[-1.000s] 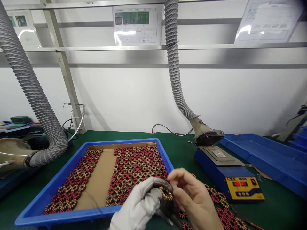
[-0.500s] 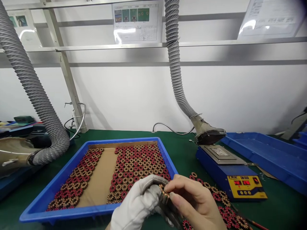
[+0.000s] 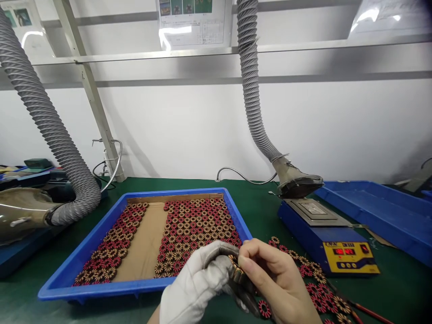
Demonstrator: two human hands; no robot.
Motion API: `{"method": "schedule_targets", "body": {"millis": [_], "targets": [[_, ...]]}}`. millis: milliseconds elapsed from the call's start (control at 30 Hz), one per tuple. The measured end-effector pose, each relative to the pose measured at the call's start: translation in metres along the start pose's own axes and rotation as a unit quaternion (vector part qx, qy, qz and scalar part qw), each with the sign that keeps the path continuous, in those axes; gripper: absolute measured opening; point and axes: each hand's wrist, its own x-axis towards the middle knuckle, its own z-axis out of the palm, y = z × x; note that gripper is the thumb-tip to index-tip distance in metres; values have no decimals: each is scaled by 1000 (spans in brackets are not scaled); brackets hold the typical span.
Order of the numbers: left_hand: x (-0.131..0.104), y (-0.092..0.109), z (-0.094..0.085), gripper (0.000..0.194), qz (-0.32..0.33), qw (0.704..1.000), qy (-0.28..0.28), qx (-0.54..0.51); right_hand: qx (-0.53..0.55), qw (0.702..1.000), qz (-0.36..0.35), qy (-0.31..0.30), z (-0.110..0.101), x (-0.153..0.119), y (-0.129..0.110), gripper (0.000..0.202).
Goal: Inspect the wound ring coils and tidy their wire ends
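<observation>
My left hand point(image 3: 197, 281), in a white glove with dark grey fingers, is closed around a small copper-wound stator point(image 3: 238, 273). The stator is tilted on edge and partly covered by the glove. Bare, my right hand point(image 3: 275, 279) pinches thumb and forefinger together at the stator's upper right edge; whatever lies between these fingertips is too small to make out. Just below the hands, a loose red-and-black stator point(image 3: 264, 309) lies on the green mat. More red and copper-coloured stators point(image 3: 319, 297) are scattered to the right of my right hand.
A blue tray point(image 3: 91, 294) holds rows of stators on cardboard. To the right stand a blue heating unit with a yellow display panel point(image 3: 351, 258) and another blue tray point(image 3: 367, 207). Grey extraction hoses point(image 3: 251, 90) hang overhead. A red-handled tool point(image 3: 371, 311) lies lower right.
The view has tilted down slightly, and the scene has shifted a little right. My right fingertips have drawn closer together at the stator, which stays in my left hand.
</observation>
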Motion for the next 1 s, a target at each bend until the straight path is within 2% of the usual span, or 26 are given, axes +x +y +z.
{"method": "schedule_targets", "body": {"millis": [167,267,400,500,567,700,800,867,933,1000], "targets": [[1,7,2,55,-3,1000,9,-9,42,999,14,32,2,1,5,39],[1,17,1,51,28,1000,-7,6,45,998,-3,48,3,2,7,34],[1,25,1,48,39,998,-56,2,-30,992,-76,95,2,0,6,22],[3,21,1,43,33,997,-65,-21,-92,983,-107,115,0,-2,2,23],[6,15,2,40,59,995,-60,-59,-132,982,-96,97,-2,-2,-2,25],[8,8,2,37,116,982,-51,-138,-194,979,-57,5,-14,-1,-5,26],[10,2,-1,40,90,992,-62,-69,-151,987,-49,15,-22,-3,-1,23],[14,-6,-4,46,91,995,-45,3,-113,992,-52,19,-24,-3,3,28],[18,-15,-6,55,94,995,-12,42,-80,995,-63,-9,-21,-2,6,33],[19,-19,-5,60,75,995,-10,60,-30,996,-73,-36,-15,2,10,23]]}}
